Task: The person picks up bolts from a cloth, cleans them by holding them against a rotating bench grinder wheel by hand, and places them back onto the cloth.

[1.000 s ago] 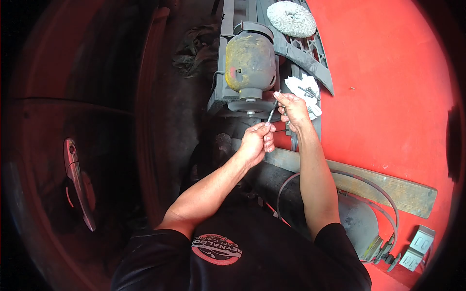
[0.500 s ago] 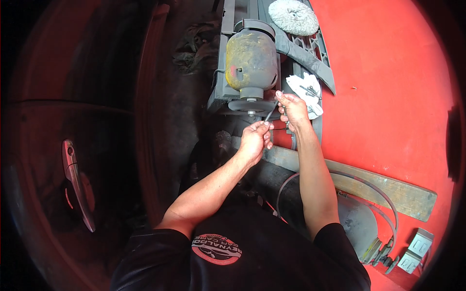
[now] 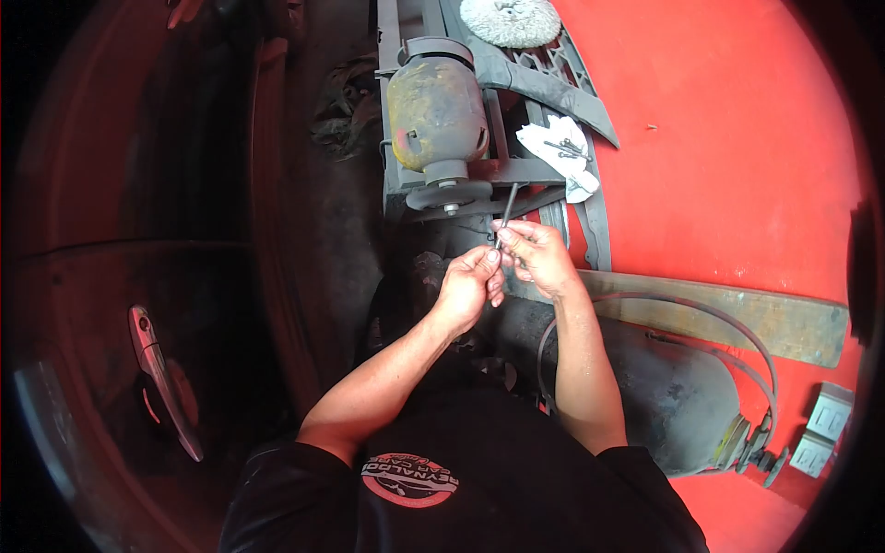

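Observation:
A slim dark metal rod (image 3: 511,205) points up and slightly right from between my hands. Its lower end is pinched by my left hand (image 3: 467,290), thumb on top. Just above, my right hand (image 3: 542,261) has thumb and fingertips closed around the rod's lower part. Both hands are close together, below a bench grinder (image 3: 438,115) with worn yellow and grey paint. The grinder's wheel (image 3: 450,195) sits at its near end, apart from the rod. To the upper right of my hands, a white cloth (image 3: 579,184) carries several small dark bolts (image 3: 569,149).
A metal stand (image 3: 398,175) supports the grinder against a red wall (image 3: 710,184). A white fluffy polishing pad (image 3: 510,23) lies at the top. On the right are a wooden board (image 3: 728,318), a gas cylinder (image 3: 678,392) with a hose, and an outlet box (image 3: 823,429). A dark car door (image 3: 83,304) borders the left.
My right hand has moved down and left along the rod, nearer my left hand, exposing the rod's upper end. The camera view has shifted, so the grinder appears farther left.

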A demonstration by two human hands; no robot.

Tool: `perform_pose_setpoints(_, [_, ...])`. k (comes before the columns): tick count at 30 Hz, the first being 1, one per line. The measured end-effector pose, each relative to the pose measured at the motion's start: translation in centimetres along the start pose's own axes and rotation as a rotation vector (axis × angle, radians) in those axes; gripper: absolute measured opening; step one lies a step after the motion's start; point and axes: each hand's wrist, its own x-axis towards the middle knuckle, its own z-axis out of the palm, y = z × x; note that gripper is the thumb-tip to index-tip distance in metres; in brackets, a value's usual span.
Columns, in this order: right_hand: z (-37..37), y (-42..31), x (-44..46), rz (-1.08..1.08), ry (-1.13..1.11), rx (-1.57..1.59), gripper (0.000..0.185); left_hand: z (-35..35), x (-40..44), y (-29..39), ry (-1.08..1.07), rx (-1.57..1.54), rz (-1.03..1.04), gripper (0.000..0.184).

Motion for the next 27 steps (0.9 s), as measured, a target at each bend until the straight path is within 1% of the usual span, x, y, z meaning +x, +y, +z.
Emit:
perform_pose_setpoints(1, [0.3, 0.5, 0.2, -0.025, -0.01, -0.002, 0.026, -0.2, -0.2, 0.1, -0.034, -0.14, -0.068, 0.023])
perform_pose_setpoints(3, [1.0, 0.7, 0.7, -0.003, 0.002, -0.084, 0.023, -0.4, -0.5, 0.2, -0.003, -0.152, -0.097, 0.026])
perform_pose_setpoints(4, [1.5, 0.7, 0.9, -0.006, 0.005, -0.077, 0.023, -0.5, -0.6, 0.3, 0.013, -0.18, -0.091, 0.027])
perform_pose_setpoints(5, [2.0, 0.4, 1.1, 0.014, 0.048, -0.106, 0.022, -0.6, -0.5, 0.3, 0.028, -0.209, -0.083, 0.027])
perform_pose_setpoints(7, [2.4, 0.1, 1.5, 0.031, 0.088, -0.137, 0.02, -0.8, 0.2, 0.5, 0.034, -0.175, -0.063, 0.027])
perform_pose_setpoints(9, [2.7, -0.1, 2.2, -0.008, 0.169, -0.128, 0.02, -0.7, 0.9, 0.7, 0.061, -0.113, -0.031, 0.027])
perform_pose_setpoints(11, [2.4, -0.1, 2.8, -0.008, 0.179, -0.151, 0.02, -0.5, 1.4, 0.6, 0.044, -0.164, -0.031, 0.029])
perform_pose_setpoints(13, [2.5, -0.3, 3.2, -0.084, 0.228, -0.193, 0.019, 0.0, 1.6, 0.5, 0.095, -0.164, -0.036, 0.029])
perform_pose_setpoints(15, [3.1, -1.0, 2.4, -0.093, 0.241, -0.153, 0.017, -0.6, 1.6, 0.2, 0.085, -0.105, -0.014, 0.029])
perform_pose_setpoints(17, [4.4, -3.0, 0.6, -0.015, 0.249, -0.29, 0.016, -1.1, 1.2, -0.1, 0.162, 0.131, 0.038, 0.027])
perform_pose_setpoints(18, [3.5, 0.0, 2.3, -0.081, 0.264, -0.168, 0.018, -0.9, 0.7, 0.2, 0.181, 0.143, 0.037, 0.023])
perform_pose_setpoints(19, [3.3, 0.9, 2.6, -0.081, 0.262, -0.165, 0.018, -1.0, 0.4, 0.0, 0.183, 0.146, 0.037, 0.023])
perform_pose_setpoints(21, [3.5, 1.3, 2.4, -0.197, 0.274, -0.328, 0.021, -0.8, 0.3, -0.3, 0.199, 0.031, 0.063, 0.02])
perform_pose_setpoints(22, [3.9, 1.1, 2.1, -0.147, 0.278, -0.287, 0.021, -0.8, 0.3, -0.3, 0.197, 0.044, 0.048, 0.017])
perform_pose_setpoints(23, [4.1, 0.7, 1.9, -0.147, 0.28, -0.286, 0.021, -0.8, 0.5, -0.4, 0.196, 0.046, 0.047, 0.017])
perform_pose_setpoints(25, [4.5, -0.1, 1.5, -0.011, 0.253, -0.204, 0.019, -0.9, 1.1, -0.6, 0.192, -0.029, 0.05, 0.02])
perform_pose_setpoints(26, [4.1, -0.1, 1.6, -0.012, 0.258, -0.202, 0.019, -0.9, 1.4, -0.7, 0.188, -0.028, 0.048, 0.02])
perform_pose_setpoints(27, [3.5, 0.0, 1.8, 0.0, 0.188, -0.139, 0.017, -0.7, 1.7, -0.7, 0.195, -0.076, 0.017, 0.021])
